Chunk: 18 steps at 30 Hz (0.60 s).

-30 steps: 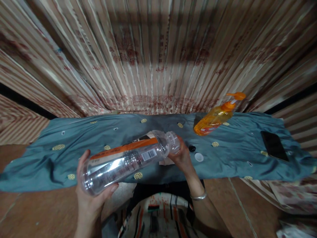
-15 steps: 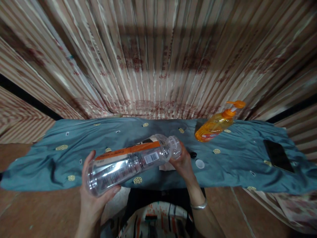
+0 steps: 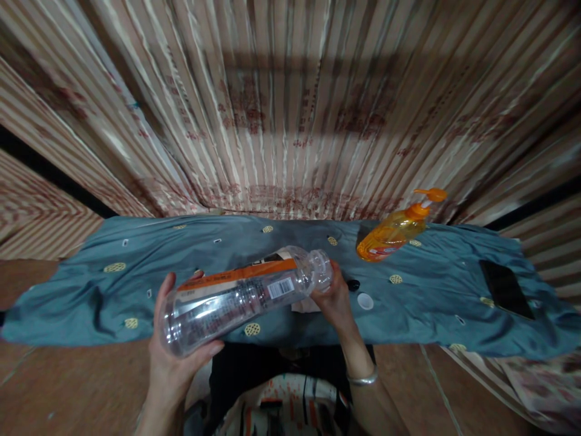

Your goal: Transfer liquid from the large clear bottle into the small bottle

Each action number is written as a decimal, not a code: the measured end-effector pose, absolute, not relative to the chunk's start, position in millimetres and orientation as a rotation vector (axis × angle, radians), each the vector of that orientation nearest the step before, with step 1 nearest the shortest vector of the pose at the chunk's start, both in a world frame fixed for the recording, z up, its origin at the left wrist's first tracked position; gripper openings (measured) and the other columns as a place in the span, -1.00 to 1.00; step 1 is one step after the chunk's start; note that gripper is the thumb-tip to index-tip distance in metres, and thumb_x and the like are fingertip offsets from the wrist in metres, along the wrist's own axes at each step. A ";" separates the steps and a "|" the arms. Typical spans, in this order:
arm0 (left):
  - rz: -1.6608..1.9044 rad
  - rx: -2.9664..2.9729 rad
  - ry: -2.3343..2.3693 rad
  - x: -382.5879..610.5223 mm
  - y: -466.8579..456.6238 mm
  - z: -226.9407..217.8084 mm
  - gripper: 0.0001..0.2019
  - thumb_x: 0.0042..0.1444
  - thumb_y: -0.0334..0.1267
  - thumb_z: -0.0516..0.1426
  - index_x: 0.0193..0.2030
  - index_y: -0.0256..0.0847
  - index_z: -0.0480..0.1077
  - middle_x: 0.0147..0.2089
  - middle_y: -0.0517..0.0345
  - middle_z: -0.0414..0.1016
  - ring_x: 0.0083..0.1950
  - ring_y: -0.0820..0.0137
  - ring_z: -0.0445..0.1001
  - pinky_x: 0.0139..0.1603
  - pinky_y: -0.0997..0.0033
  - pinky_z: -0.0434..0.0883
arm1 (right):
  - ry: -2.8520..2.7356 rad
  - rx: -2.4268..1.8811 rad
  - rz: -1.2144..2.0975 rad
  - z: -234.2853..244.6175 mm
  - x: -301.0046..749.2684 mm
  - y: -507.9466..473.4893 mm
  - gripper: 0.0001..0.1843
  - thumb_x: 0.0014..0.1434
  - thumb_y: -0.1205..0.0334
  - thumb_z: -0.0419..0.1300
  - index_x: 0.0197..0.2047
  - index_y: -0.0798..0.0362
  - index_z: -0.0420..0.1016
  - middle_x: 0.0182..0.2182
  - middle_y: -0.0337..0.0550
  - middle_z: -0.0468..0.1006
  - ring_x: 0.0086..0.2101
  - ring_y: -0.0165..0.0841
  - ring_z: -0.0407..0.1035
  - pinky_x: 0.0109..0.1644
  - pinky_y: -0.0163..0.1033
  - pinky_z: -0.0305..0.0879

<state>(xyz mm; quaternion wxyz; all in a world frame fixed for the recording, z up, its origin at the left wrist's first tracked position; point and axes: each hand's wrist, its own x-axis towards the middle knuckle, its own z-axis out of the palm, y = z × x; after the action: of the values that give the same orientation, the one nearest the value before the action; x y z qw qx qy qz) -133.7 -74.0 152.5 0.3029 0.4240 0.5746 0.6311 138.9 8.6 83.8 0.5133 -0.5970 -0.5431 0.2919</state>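
A clear plastic bottle [image 3: 236, 297] with an orange and white label lies tilted on its side in the air, above the near edge of a blue cloth [image 3: 136, 284]. My left hand [image 3: 175, 357] cups its base, fingers wrapped round it. My right hand [image 3: 333, 297] grips the open neck end, fingers closed round the mouth. A white cap [image 3: 365, 301] and a small black object [image 3: 353, 284] lie on the cloth just right of my right hand. A white scrap [image 3: 303, 306] sits under the bottle's neck.
An orange pump bottle [image 3: 394, 230] stands tilted at the back right of the cloth. A black phone [image 3: 505, 288] lies flat at the far right. Striped curtain-like sheets [image 3: 290, 121] rise behind the cloth. Brown floor shows at both sides.
Both hands keep their hold on the bottle, which has barely moved. The view has shifted slightly.
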 end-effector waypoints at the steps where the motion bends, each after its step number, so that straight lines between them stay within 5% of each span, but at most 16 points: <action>1: 1.670 1.115 1.497 -137.0 -73.7 149.4 0.32 -0.41 0.16 0.62 0.57 0.08 0.24 0.43 -0.12 0.51 0.40 -0.22 0.53 0.43 -0.23 0.47 | -1.305 -1.437 0.703 83.8 138.6 8.7 -0.35 0.02 0.06 0.44 0.17 0.02 0.49 -0.07 0.00 0.76 -0.13 -0.03 0.70 -0.07 -0.01 0.64; 5: 1.668 1.096 1.427 -150.1 -72.2 137.0 0.37 -0.51 0.00 0.66 0.56 0.12 0.25 0.50 -0.11 0.45 0.45 -0.21 0.48 0.42 -0.15 0.48 | -1.316 -1.443 0.681 82.6 137.3 10.0 -0.35 0.01 0.08 0.45 0.17 0.01 0.49 -0.07 -0.02 0.76 -0.13 -0.03 0.69 -0.05 0.00 0.64; 8: 1.709 1.066 1.407 -151.3 -71.8 133.7 0.34 -0.50 0.07 0.63 0.55 0.08 0.27 0.52 -0.12 0.41 0.48 -0.23 0.44 0.44 -0.14 0.46 | -1.312 -1.438 0.667 82.1 136.7 10.5 -0.35 0.00 0.08 0.45 0.16 0.01 0.49 -0.07 -0.01 0.76 -0.13 -0.02 0.69 -0.03 0.04 0.65; 18: 1.710 1.028 1.546 -139.2 -80.8 139.6 0.15 -0.19 0.21 0.49 0.59 0.17 0.23 0.27 0.02 0.51 0.23 -0.08 0.55 0.40 -0.20 0.46 | -1.314 -1.426 0.692 87.4 135.3 7.8 -0.39 0.00 0.12 0.43 0.14 0.02 0.50 -0.07 0.03 0.76 -0.13 -0.04 0.69 -0.02 0.02 0.65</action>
<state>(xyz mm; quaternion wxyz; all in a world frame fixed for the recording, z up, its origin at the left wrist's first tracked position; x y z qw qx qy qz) -139.2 -80.8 139.6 0.3041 0.3879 0.5835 0.6454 135.3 7.8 87.4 0.5154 -0.5935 -0.5468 0.2881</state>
